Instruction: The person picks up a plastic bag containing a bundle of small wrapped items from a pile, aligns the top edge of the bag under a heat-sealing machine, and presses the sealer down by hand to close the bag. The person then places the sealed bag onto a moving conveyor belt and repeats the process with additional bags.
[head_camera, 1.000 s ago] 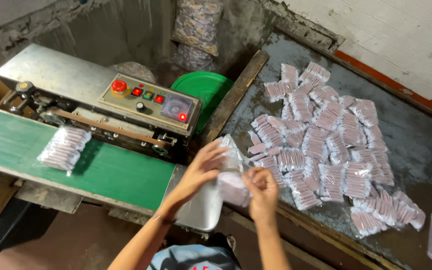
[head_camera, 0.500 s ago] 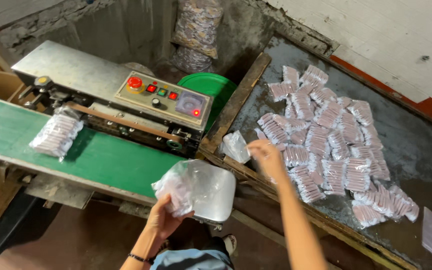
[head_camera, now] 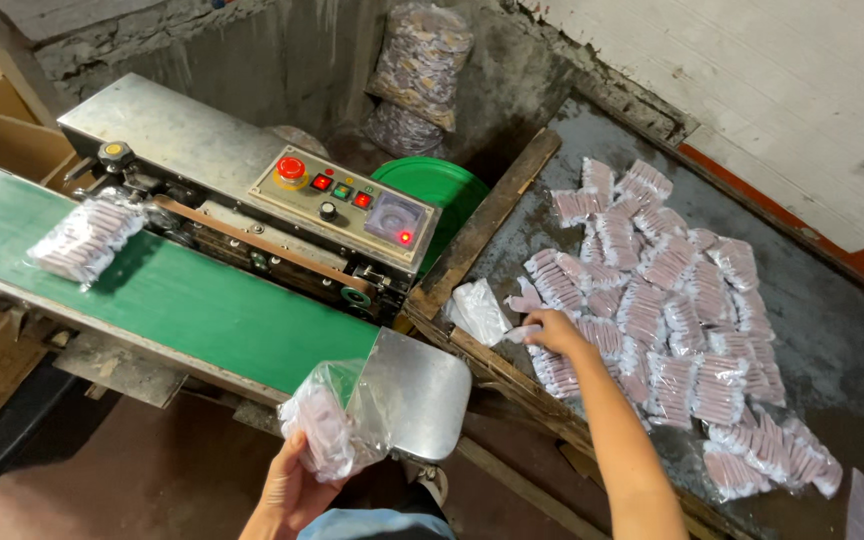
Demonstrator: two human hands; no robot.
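The left hand [head_camera: 287,490] is low in the view and close to the body. It is closed around a clear bag [head_camera: 337,425] with pink packs inside. The bag's open top points up toward the green belt [head_camera: 202,300] of the sealing machine [head_camera: 252,190], and it sits just in front of the belt's shiny metal end plate [head_camera: 422,395]. The right hand [head_camera: 555,330] reaches far out to the right, over the wooden edge [head_camera: 482,225], to the pile of pink packs [head_camera: 662,300] on the dark desk [head_camera: 832,340]. Its fingers touch the near edge of the pile, but I cannot tell if they pinch a pack. An empty clear bag [head_camera: 477,310] lies just left of that hand. Another filled bag [head_camera: 87,238] lies far left on the belt.
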